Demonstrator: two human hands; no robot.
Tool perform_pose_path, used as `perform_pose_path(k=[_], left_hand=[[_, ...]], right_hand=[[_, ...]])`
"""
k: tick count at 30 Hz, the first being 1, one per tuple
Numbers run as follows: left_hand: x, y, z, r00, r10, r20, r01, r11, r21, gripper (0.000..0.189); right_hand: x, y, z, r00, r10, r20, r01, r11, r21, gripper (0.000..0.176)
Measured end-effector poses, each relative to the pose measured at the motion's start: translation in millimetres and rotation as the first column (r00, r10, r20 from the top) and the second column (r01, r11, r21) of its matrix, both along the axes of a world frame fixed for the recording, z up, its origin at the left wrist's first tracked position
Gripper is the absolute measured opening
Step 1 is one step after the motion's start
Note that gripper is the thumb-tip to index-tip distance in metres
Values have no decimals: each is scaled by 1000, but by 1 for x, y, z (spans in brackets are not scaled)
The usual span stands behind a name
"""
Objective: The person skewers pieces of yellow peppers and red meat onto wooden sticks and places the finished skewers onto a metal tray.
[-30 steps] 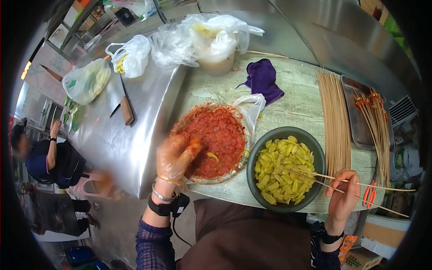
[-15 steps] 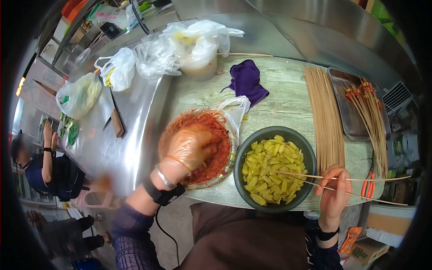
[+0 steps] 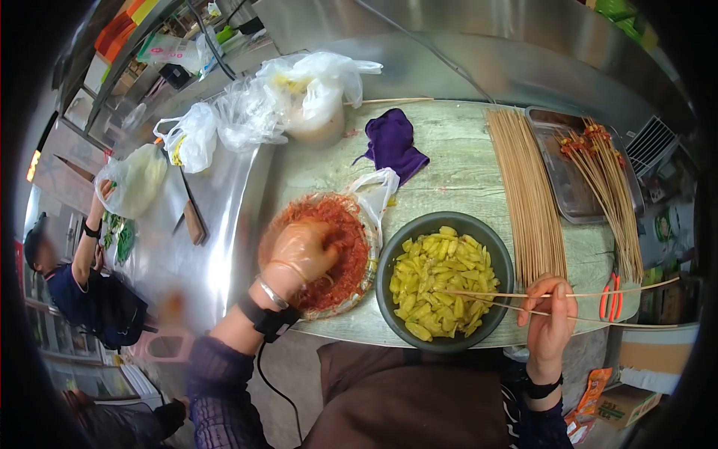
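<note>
My left hand [image 3: 303,251], in a clear plastic glove, is curled down into a red chopped mixture [image 3: 345,232] inside a plastic-lined bowl [image 3: 366,273]; its fingertips are buried there. To the right stands a dark round bowl [image 3: 385,288] full of yellow-green pickled pepper-like pieces [image 3: 449,269]. My bare right hand [image 3: 550,307], beside that bowl, pinches two thin bamboo skewers [image 3: 621,292]. Their left ends reach over the green pieces, while the other ends point out to the right past the table edge.
Many loose skewers [image 3: 527,194] lie in a row. Beyond them, a clear tray [image 3: 546,165] holds loaded skewers [image 3: 598,161]; red-handled pliers [image 3: 610,298] lie nearby. Behind are a purple cloth [image 3: 393,146] and plastic bags [image 3: 254,112]. A knife [image 3: 194,221] lies left; a co-worker [image 3: 82,277] stands there.
My view has shifted slightly. My left hand stays in the red mixture, and my right hand still holds the two skewers. The co-worker's arm has moved to the plastic bag.
</note>
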State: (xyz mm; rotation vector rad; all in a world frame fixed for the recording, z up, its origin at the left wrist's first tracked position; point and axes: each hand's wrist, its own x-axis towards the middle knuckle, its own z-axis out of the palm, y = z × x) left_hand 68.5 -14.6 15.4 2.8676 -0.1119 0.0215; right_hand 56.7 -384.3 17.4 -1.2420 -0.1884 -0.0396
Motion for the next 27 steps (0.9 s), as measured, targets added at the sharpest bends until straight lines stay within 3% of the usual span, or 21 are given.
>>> perform_pose_path(k=[3,4,5,7,11,12,13,14,15,16,19,20,23,24,25,27], left_hand=[[-1,16,-2,942,287,-174,-328,900,-286,20],[-3,17,-4,961,234,-150,-276,739,-614,19],[-8,21,1,931,258,-258,-363,583,-726,18],[-17,22,22,853,237,-465,-512,208,-833,16],[-35,25,25,892,136,-430,-429,-40,-902,18],[-36,33,19,860,109,-498,-500,-6,-866,19],[-37,38,13,897,221,-383,-442,410,-798,20],[-36,40,9,935,267,-235,-355,751,-557,20],[-34,41,6,968,239,-82,-251,948,-194,21],[-33,46,4,965,257,-53,-259,965,-39,27],[-34,60,-4,920,387,-66,-387,866,-317,22],[-34,61,-3,903,428,27,-409,878,-247,17],[-37,50,14,966,157,204,-141,986,-94,17],[-37,41,14,973,31,228,-4,993,-117,19],[-36,40,7,990,-67,127,92,974,-208,19],[-38,28,-2,992,-126,17,125,991,54,18]], right_hand=[[-2,1,-1,1000,-2,-8,2,1000,-2,34],[-2,2,-2,1000,3,-5,-3,1000,-3,34],[-2,3,-2,1000,0,-3,0,1000,-4,34],[-2,2,-2,1000,-4,2,4,1000,-2,34],[-3,3,-3,1000,13,-7,-13,1000,-8,34],[-3,4,-2,1000,15,1,-15,1000,-13,34],[-3,5,-1,1000,16,6,-16,1000,-19,34],[-4,6,0,1000,15,12,-15,1000,-26,33],[-5,6,1,1000,13,11,-13,1000,-29,33],[-5,6,2,1000,10,13,-10,999,-30,33],[-6,5,2,1000,2,21,-2,999,-34,33],[-6,5,2,1000,2,23,-1,999,-35,33],[-6,5,3,1000,-6,4,6,999,-35,33],[-5,6,2,1000,4,5,-4,999,-34,33],[-5,7,2,1000,13,6,-13,999,-33,33],[-4,9,2,1000,18,6,-18,999,-35,33]])
